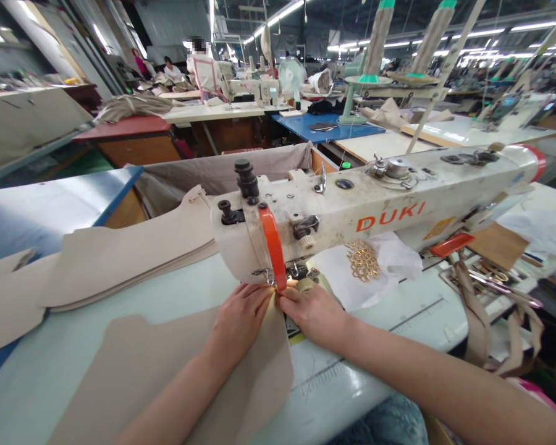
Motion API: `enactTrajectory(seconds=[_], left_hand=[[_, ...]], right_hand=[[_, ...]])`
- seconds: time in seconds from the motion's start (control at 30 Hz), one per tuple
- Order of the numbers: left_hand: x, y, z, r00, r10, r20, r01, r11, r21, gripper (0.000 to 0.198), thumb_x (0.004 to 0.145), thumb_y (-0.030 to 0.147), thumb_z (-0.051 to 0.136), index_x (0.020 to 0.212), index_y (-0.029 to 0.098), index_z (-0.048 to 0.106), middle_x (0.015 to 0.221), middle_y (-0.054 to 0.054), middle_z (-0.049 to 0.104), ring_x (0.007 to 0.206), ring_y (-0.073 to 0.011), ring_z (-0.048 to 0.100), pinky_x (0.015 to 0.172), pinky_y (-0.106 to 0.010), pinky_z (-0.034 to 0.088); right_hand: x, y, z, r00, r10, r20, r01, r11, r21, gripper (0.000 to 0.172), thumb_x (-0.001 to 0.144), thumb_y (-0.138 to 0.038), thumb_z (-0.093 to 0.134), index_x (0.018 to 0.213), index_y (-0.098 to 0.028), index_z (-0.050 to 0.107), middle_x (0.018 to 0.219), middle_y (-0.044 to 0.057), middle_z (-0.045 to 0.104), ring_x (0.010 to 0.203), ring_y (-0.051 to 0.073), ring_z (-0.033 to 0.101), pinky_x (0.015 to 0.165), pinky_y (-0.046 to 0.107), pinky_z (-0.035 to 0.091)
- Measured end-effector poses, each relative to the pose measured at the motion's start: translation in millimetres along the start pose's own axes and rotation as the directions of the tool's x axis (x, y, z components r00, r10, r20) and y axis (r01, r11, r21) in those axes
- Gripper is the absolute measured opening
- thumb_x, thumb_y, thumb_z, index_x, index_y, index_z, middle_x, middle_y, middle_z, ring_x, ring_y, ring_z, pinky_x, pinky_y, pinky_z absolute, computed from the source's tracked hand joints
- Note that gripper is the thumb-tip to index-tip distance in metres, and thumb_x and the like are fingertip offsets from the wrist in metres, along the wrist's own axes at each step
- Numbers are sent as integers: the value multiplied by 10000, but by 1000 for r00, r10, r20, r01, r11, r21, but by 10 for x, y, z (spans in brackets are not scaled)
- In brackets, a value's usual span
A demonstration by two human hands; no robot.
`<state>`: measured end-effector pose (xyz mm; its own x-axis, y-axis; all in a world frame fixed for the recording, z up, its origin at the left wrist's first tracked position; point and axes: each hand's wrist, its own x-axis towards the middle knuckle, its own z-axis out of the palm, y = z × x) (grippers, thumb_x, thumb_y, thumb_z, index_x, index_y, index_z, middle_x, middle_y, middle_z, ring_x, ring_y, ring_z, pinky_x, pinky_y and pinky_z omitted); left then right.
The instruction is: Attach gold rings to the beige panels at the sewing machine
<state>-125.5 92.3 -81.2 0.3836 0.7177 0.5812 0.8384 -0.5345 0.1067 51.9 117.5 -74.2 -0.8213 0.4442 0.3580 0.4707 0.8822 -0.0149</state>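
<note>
Left hand (241, 315), right hand (317, 315): narrow grip on edge of beige panel (139, 352), sewing machine (338, 204) close above, roomy tabletop (336, 395) rightward.

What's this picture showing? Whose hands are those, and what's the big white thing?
No robot here: those are a person's bare left hand and right hand. The camera sits on that person's head, looking forward and down, so you see roughly what they see.

The big white thing is a sewing machine with DUKI written on it. Both hands have their fingertips by the edge of a beige piece, close to the machine's orange strip. How tightly they grip is hidden.

On the table there's also a stack of beige pieces, and gold rings on a white sheet.
</note>
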Motion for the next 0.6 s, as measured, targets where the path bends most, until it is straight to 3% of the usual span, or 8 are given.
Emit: enactTrajectory(seconds=[0.2, 0.37, 0.6], left_hand=[[-6, -14, 9, 1000, -7, -18, 7, 1000, -26, 321, 937, 222, 371, 840, 187, 675, 804, -57, 720, 767, -184, 654, 739, -317, 558], [-17, -19, 9, 998, -57, 8, 58, 997, -55, 318, 936, 243, 376, 851, 187, 676, 825, -57, 721, 795, -183, 651, 748, -325, 560], [-102, 12, -17, 995, -56, 80, 58, 998, -30, 340, 947, 243, 343, 976, 150, 668, 952, -91, 713, 929, -204, 635, 849, -374, 543]], right_hand=[[-18, -2, 50, 1000, 10, -19, -9, 1000, 14, 112, 903, -139, 512, 854, -129, 612, 963, 82, 661, 885, 217, 565, 845, 327, 424], [-59, -3, 35, 997, 16, -69, -16, 1000, 8, 121, 908, -147, 518, 852, -137, 624, 1001, 65, 677, 823, 191, 586, 779, 309, 445], [-127, 11, 27, 988, -102, -112, 112, 989, 93, 155, 934, -183, 496, 871, -149, 634, 973, 51, 683, 902, 168, 588, 822, 282, 440]])
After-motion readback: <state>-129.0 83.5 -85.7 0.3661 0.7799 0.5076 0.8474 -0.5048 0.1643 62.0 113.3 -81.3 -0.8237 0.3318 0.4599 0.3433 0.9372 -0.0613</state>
